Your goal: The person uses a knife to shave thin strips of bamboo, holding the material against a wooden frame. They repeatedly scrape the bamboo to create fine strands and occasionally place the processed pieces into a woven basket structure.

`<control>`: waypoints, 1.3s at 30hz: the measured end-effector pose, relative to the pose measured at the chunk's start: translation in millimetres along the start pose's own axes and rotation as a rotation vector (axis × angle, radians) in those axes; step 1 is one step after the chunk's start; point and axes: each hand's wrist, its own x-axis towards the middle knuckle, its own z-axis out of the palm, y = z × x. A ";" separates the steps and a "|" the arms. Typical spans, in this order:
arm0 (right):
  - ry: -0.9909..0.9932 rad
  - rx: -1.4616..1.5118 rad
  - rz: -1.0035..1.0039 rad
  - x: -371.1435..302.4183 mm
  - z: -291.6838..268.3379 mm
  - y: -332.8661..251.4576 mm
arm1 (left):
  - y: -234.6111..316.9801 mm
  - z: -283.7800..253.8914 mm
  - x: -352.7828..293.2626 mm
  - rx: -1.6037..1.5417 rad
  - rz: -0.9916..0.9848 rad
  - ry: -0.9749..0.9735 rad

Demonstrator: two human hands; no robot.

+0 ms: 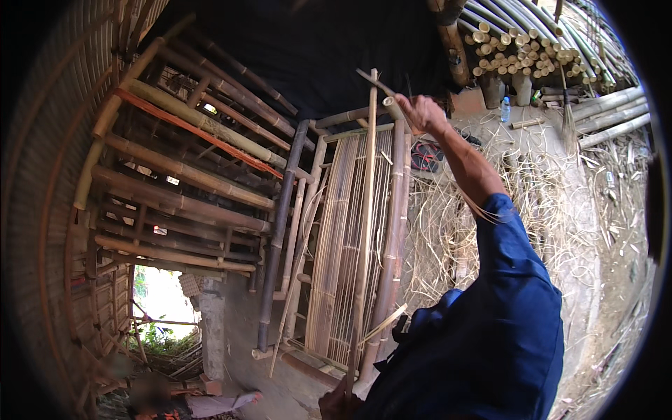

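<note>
One bamboo strip (367,210) spans the frame (400,182), far to near edge.
Your left hand (339,404) seems closed round its near end, right hand (422,114) round a slim tool (386,89); likely light and springy, the strip suits end grips.

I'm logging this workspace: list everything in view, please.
slatted bamboo frame: one, brown, centre
long strip: one, tan, over frame
stacked frames: several, brown, left
poles: many, greenish, upper right
bottle: one, blue, upper right
broom: one, tan, upper right
sandals: apparently two, dark, beside frame
shavings: many, pale, right ground
plants: uncounted, green, lower left
other person: one, dark clothes, lower left
thin tool: one, brownish, top centre
right hand: one, bare, top
left hand: one, bare, bottom
</note>
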 end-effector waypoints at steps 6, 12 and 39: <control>0.059 0.110 0.243 49.1 -15.7 33.0 | 5.4 -5.4 5.0 -0.031 0.059 0.162; -0.529 0.201 0.036 -155.1 37.7 -46.5 | 89.7 62.1 140.9 0.000 0.178 0.105; -0.088 -0.171 -0.069 -31.5 -17.5 -22.9 | 26.4 21.9 39.8 0.412 0.071 -0.191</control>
